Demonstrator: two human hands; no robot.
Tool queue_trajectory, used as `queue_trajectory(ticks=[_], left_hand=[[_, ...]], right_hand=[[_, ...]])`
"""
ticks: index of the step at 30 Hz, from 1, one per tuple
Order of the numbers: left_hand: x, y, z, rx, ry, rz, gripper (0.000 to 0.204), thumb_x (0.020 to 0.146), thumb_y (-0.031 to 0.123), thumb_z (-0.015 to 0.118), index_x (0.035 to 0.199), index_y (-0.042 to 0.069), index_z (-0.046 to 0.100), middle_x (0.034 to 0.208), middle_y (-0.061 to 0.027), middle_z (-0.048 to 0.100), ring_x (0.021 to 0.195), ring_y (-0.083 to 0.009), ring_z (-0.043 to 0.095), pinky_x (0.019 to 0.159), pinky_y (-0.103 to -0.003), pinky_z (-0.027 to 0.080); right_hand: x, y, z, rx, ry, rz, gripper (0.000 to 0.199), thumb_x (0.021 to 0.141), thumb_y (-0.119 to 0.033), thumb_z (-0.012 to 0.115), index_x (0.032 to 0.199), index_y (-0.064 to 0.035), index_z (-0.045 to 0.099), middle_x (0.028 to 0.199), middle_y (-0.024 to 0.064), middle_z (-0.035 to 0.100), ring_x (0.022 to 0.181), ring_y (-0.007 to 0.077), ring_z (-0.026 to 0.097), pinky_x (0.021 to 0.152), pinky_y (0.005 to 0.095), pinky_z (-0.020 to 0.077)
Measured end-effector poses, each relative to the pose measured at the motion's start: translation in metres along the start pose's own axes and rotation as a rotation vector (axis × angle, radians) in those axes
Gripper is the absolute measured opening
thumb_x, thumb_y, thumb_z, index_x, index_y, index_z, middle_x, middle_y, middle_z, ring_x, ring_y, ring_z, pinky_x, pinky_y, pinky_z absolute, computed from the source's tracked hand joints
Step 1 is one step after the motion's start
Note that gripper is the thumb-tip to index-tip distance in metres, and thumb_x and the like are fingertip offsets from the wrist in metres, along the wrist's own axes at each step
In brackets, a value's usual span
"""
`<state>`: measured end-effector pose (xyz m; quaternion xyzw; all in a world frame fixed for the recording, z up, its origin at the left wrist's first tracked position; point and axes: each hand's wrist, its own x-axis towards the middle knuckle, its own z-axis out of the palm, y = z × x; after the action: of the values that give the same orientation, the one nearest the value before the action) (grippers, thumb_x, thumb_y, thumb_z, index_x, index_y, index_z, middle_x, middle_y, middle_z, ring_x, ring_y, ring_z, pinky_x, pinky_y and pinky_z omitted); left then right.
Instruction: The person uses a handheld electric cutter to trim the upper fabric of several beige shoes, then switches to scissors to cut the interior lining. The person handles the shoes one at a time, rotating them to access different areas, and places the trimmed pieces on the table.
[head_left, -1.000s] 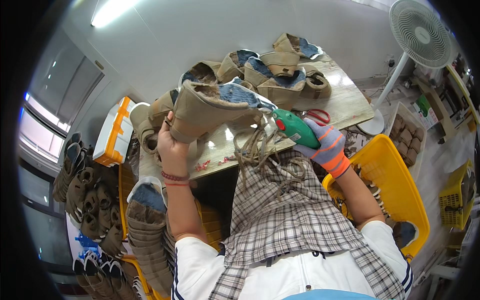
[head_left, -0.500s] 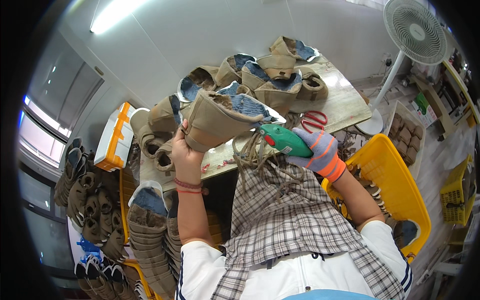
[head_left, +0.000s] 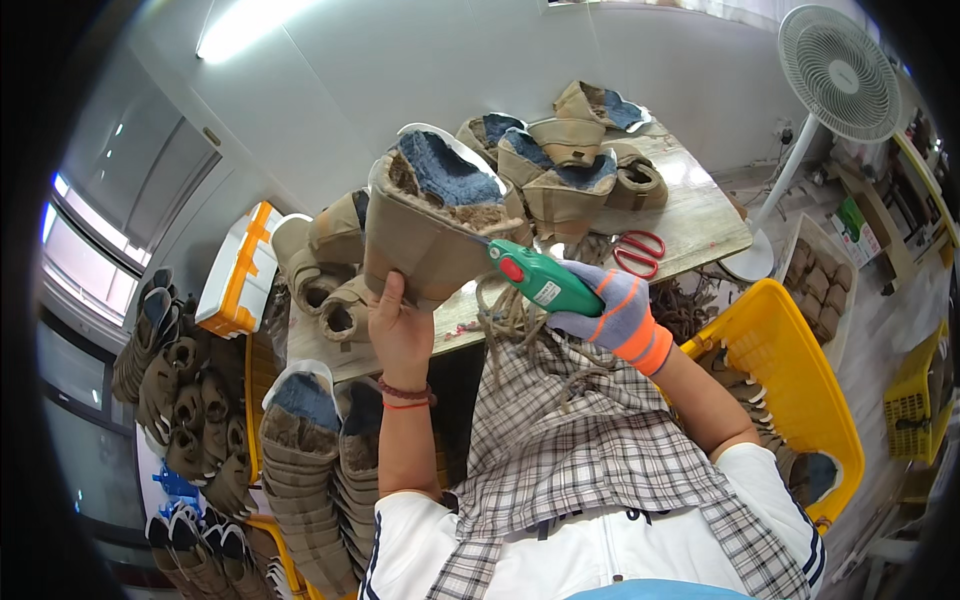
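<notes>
My bare left hand (head_left: 402, 325) is closed on the near lower side of a tan shoe upper (head_left: 418, 240) and holds it up over the table. The upper's opening faces upward, showing brown fur and blue lining with a white edge. A grey-and-orange glove covers my right hand (head_left: 618, 312), which is wrapped round a green hand-held power tool (head_left: 545, 280) with a red button. The tool's thin tip meets the upper's right edge; whether it touches cannot be made out. Tan cord-like strips (head_left: 505, 310) hang at the table edge below the tool.
More lined uppers (head_left: 570, 200) stand on the table (head_left: 690, 215), beside red-handled scissors (head_left: 638, 254). Stacked uppers (head_left: 300, 450) rise at my left, near a white-and-orange box (head_left: 238, 270). A yellow basket (head_left: 780, 320) holding uppers is at my right. A fan (head_left: 838, 75) stands behind it.
The held upper has turned, its opening now facing more upward and its white edge at the top. My left hand has shifted right and down; the tool has moved left to the upper's side.
</notes>
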<state>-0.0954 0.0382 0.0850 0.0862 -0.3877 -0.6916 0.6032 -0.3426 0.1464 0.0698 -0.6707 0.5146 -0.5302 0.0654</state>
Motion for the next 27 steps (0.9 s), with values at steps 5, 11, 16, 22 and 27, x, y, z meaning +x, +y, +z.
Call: queue_trajectory(ticks=[5,11,16,22,27], left_hand=[[-0.006,-0.013,-0.011,0.201,-0.054,0.114,0.028,0.092,0.009,0.058,0.119,0.002,0.057,0.120,-0.0065,0.059,0.109,-0.0167,0.054,0.095,-0.032,0.041],[-0.011,-0.025,-0.037,0.907,-0.050,0.295,0.019,0.090,0.010,0.062,0.105,-0.002,0.062,0.102,-0.0062,0.064,0.090,-0.0136,0.058,0.081,-0.028,0.044],[-0.011,-0.034,-0.040,1.240,-0.098,0.379,0.021,0.089,0.010,0.062,0.105,-0.002,0.061,0.103,-0.0134,0.062,0.094,-0.0257,0.056,0.085,-0.035,0.042],[-0.014,-0.047,-0.050,1.575,-0.305,0.571,0.025,0.089,0.012,0.061,0.110,0.000,0.061,0.119,-0.0195,0.053,0.110,-0.0385,0.047,0.095,-0.046,0.036],[-0.025,-0.060,-0.068,1.581,-0.375,0.553,0.031,0.088,0.011,0.062,0.117,0.000,0.058,0.123,-0.0172,0.050,0.112,-0.0363,0.047,0.095,-0.044,0.037]], right_hand=[[0.007,-0.007,0.011,0.105,0.005,0.053,0.059,0.065,-0.038,0.082,0.112,-0.0060,0.065,0.080,0.0149,0.068,0.068,0.0250,0.068,0.061,0.0303,0.0525],[0.009,-0.006,0.021,0.133,-0.005,0.154,0.060,0.068,-0.040,0.081,0.114,-0.0052,0.064,0.083,0.0132,0.069,0.071,0.0211,0.069,0.063,0.0282,0.0532],[0.012,-0.008,0.023,0.266,-0.058,0.295,0.055,0.074,-0.026,0.080,0.118,0.0001,0.058,0.089,0.0040,0.068,0.075,0.0054,0.061,0.067,0.0217,0.0505],[0.018,-0.008,0.027,0.499,-0.039,0.509,0.054,0.075,-0.036,0.079,0.114,-0.0020,0.062,0.086,0.0047,0.068,0.074,0.0072,0.061,0.067,0.0229,0.0504],[0.029,-0.016,0.026,0.609,-0.044,0.580,0.051,0.076,-0.033,0.078,0.112,-0.0010,0.062,0.081,0.0006,0.065,0.069,0.0039,0.057,0.061,0.0197,0.0468]])
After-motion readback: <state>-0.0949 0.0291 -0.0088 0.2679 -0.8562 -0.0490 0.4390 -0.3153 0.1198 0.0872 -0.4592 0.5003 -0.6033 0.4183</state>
